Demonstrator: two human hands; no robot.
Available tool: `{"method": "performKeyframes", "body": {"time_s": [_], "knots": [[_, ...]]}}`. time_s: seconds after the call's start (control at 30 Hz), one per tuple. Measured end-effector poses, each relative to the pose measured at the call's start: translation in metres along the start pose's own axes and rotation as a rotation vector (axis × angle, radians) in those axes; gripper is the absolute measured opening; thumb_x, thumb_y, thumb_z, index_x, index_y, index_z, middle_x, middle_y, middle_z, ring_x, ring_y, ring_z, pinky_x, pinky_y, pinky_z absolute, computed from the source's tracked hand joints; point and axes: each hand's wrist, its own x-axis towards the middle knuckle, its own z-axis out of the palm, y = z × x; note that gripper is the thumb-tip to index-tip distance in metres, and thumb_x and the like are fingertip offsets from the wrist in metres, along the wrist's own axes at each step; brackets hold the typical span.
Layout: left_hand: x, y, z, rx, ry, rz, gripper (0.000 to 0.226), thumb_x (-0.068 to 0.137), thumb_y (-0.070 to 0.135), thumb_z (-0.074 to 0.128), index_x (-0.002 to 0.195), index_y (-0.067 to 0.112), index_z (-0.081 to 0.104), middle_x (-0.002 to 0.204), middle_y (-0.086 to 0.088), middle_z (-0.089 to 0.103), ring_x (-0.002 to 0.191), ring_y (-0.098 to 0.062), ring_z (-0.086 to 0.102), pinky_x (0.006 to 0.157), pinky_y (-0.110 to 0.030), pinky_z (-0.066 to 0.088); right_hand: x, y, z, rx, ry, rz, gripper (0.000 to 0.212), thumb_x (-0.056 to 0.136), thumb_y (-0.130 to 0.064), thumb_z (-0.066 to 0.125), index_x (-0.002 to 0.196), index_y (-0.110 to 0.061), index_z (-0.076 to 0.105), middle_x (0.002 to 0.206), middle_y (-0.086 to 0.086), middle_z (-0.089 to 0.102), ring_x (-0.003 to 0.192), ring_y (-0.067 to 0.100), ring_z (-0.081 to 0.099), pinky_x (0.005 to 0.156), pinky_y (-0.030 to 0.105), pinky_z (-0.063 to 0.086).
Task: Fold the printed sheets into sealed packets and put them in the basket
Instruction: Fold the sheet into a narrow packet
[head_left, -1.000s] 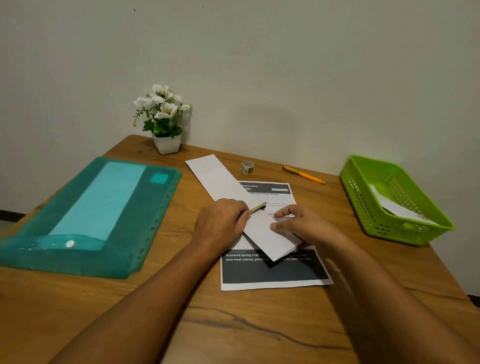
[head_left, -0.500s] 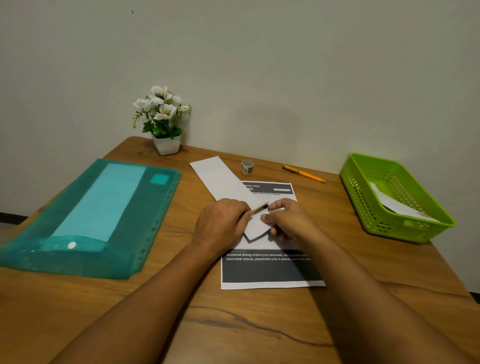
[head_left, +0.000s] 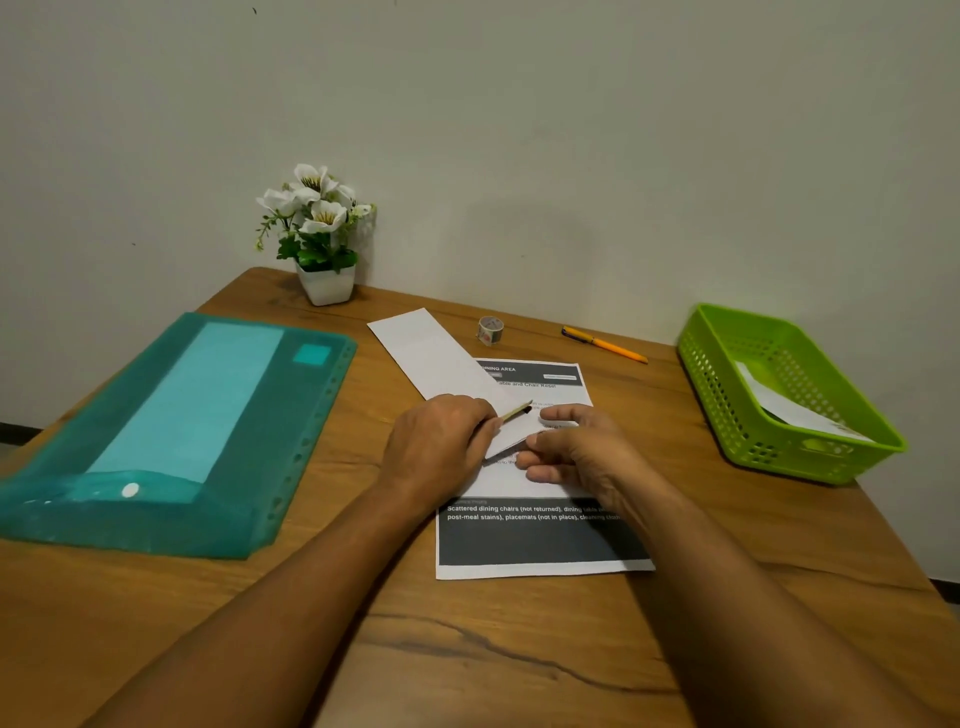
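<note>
On the wooden table (head_left: 467, 649) a printed sheet (head_left: 540, 540) lies flat, with a folded white strip (head_left: 431, 353) slanting across it. The left hand (head_left: 441, 447) rests curled on the strip, gripping a pen (head_left: 517, 411), and the right hand (head_left: 587, 457) pinches the strip's turned-up near end.

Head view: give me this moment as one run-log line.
left hand: grips thin olive stick, rests on long white folded paper strip | right hand: pinches strip's near end | green plastic basket: white packet inside
</note>
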Motion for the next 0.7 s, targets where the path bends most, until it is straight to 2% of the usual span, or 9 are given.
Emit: {"method": "performKeyframes", "body": {"time_s": [0.17,0.27,0.37,0.47,0.53,0.63,0.7], "knots": [[-0.002,-0.003,-0.001,-0.007,0.002,0.009,0.022,0.102,0.038,0.055,0.104,0.027,0.074,0.094,0.006,0.074,0.086,-0.015,0.064,0.063,-0.031,0.050,0.005,0.000,0.019,-0.043,0.011,-0.053,0.038,0.091,0.010,0.069,0.124,0.004,0.053,0.085,0.022,0.072,0.060,0.023,0.072,0.049,0.030,0.061],[-0.002,-0.006,-0.001,-0.029,0.012,0.013,0.021,0.101,0.037,0.056,0.101,0.027,0.074,0.092,0.007,0.073,0.084,-0.016,0.065,0.062,-0.032,0.049,0.009,-0.001,0.027,-0.137,0.004,-0.076,0.021,0.095,0.004,0.067,0.114,0.010,0.061,0.084,0.021,0.072,0.058,0.022,0.071,0.047,0.028,0.059],[-0.002,-0.007,0.000,-0.063,0.019,0.018,0.020,0.100,0.036,0.056,0.099,0.026,0.074,0.091,0.007,0.073,0.083,-0.015,0.065,0.061,-0.032,0.049,0.012,-0.003,0.033,-0.160,0.020,-0.078,0.005,0.097,0.002,0.065,0.099,0.004,0.062,0.078,0.020,0.070,0.054,0.020,0.069,0.045,0.028,0.059],[-0.002,-0.008,-0.001,-0.080,0.007,0.027,0.022,0.101,0.037,0.055,0.100,0.026,0.074,0.091,0.007,0.073,0.083,-0.015,0.065,0.063,-0.033,0.050,0.013,-0.002,0.037,-0.182,0.042,-0.089,0.002,0.097,0.003,0.063,0.097,0.004,0.063,0.073,0.019,0.068,0.048,0.018,0.067,0.043,0.028,0.057],[-0.003,-0.007,-0.002,-0.088,0.001,0.025,0.025,0.101,0.039,0.053,0.099,0.025,0.074,0.091,0.007,0.073,0.083,-0.014,0.065,0.063,-0.032,0.048,0.015,-0.002,0.039,-0.194,0.054,-0.103,0.008,0.096,0.006,0.058,0.099,0.005,0.066,0.071,0.018,0.068,0.047,0.018,0.066,0.041,0.029,0.055],[-0.004,-0.002,-0.006,-0.138,0.021,-0.014,0.039,0.102,0.046,0.045,0.104,0.021,0.075,0.097,0.004,0.075,0.087,-0.013,0.065,0.067,-0.034,0.052,0.011,-0.004,0.038,-0.194,0.057,-0.144,0.014,0.096,0.003,0.058,0.102,0.001,0.070,0.073,0.017,0.073,0.050,0.020,0.063,0.043,0.030,0.052],[-0.004,-0.002,-0.007,-0.186,0.074,-0.061,0.040,0.103,0.046,0.044,0.109,0.019,0.074,0.104,0.003,0.075,0.091,-0.012,0.065,0.071,-0.036,0.055,0.007,-0.008,0.035,-0.214,0.059,-0.204,0.014,0.099,-0.001,0.059,0.104,-0.005,0.071,0.081,0.015,0.077,0.057,0.020,0.065,0.048,0.031,0.051]]}}
